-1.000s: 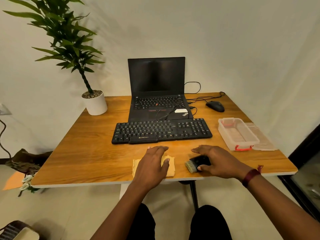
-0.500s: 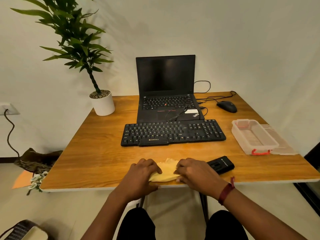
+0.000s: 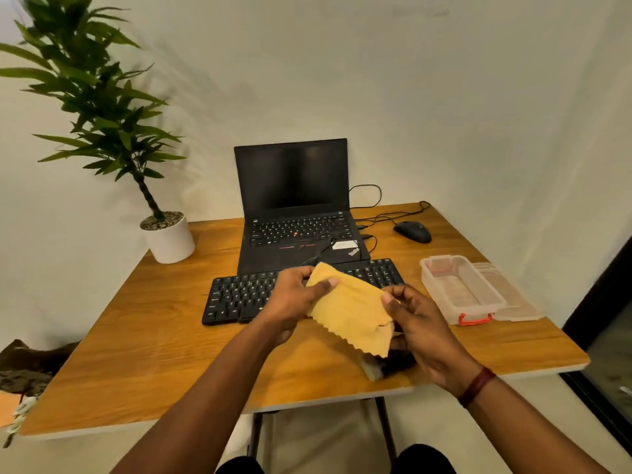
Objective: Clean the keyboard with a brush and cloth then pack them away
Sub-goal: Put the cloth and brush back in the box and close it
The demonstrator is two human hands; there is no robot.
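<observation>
I hold the yellow cloth (image 3: 352, 313) up in the air between both hands, above the front half of the desk (image 3: 154, 336). My left hand (image 3: 294, 299) pinches its far left corner, thumb on top and fingers curled behind. My right hand (image 3: 420, 323) pinches the right edge, thumb and fingertips closed on the fabric. The cloth hangs spread between them, its zigzag-cut lower edge pointing down toward six o'clock.

The black keyboard (image 3: 239, 295) lies flat on the desk at twelve o'clock from my hands; the cloth and my left hand cover its middle, so only its left part and its right end show. The brush (image 3: 386, 366) lies on the desk near the front edge, at six o'clock from the cloth's lowest corner, dark with pale bristles at its left end. It is blurred and partly hidden by my right hand.

At three o'clock from the keyboard stands the clear plastic box (image 3: 458, 289) with red clips, open, and its lid (image 3: 509, 295) lies just beside it on the right. Behind the keyboard, at twelve o'clock, the laptop (image 3: 294, 206) stands open with a dark screen. A black mouse (image 3: 412, 231) sits at its three o'clock, and a potted plant (image 3: 167, 237) at its nine o'clock near the desk's left edge.
</observation>
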